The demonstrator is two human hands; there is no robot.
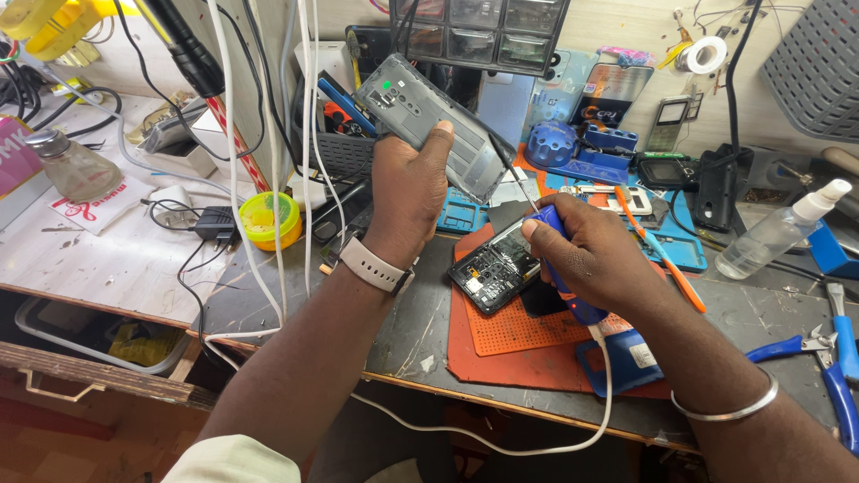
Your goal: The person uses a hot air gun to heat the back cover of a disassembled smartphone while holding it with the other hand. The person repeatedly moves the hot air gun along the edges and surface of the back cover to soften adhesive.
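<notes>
Nearest of all, the right hand (pixel 598 259) is wrapped tightly round a blue corded tool (pixel 562 268), a thin metal tip (pixel 512 172) rising from its upper end and a white cable (pixel 537 443) trailing from its lower end toward the table edge. A silver bangle (pixel 729 407) sits on that wrist. Just left of this grip, touching the thumb side, an opened phone body (pixel 494 268) lies tilted on an orange perforated mat (pixel 510 331), its circuit boards facing up. Right of the grip, an orange-handled tool (pixel 662 255) lies slanted, and further right blue-handled pliers (pixel 828 353) rest near the table's edge.

Up and to the left of the tool tip, the left hand (pixel 407 192) is clamped on a grey phone back cover (pixel 429 121), thumb over its lower edge and the cover held raised and tilted above the bench, its inner side toward the camera. A pale watch band (pixel 374 266) circles that wrist. The tool's tip ends right next to the cover's lower right corner; whether they touch I cannot tell.

Left of the raised cover hang white cables (pixel 268 161), with a yellow-green round tub (pixel 270 219) below them and a small glass bottle (pixel 76 168) well beyond. Beyond the right hand stands a clear spray bottle (pixel 774 234), and behind the cover a dark drawer cabinet (pixel 483 31).
</notes>
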